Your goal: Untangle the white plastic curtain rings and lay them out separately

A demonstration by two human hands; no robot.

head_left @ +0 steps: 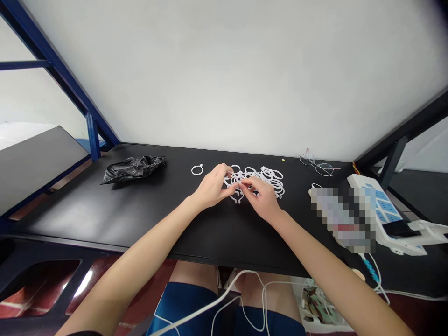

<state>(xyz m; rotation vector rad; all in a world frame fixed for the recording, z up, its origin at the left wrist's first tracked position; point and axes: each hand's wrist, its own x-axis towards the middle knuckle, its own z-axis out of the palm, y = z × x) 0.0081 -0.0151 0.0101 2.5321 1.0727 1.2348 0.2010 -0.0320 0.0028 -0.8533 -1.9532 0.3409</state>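
White rings (268, 173) lie piled at the middle of the black counter (210, 238), under and beside the hands. Nearest, a white cable (245, 271) loops over the person's lap (185, 294). At the counter's right are a pixelated object (343, 219) and a white power strip (408, 244). Centrally, the left hand (213, 186) grips one ring between thumb and fingers; the right hand (262, 198) pinches at the adjoining point; whether both grip the same ring cannot be told. Left of the pile, a loose ring (201, 166) lies apart; farther left rests a black plastic bag (131, 169). Eyeglasses (325, 169) lie near the wall (227, 84).
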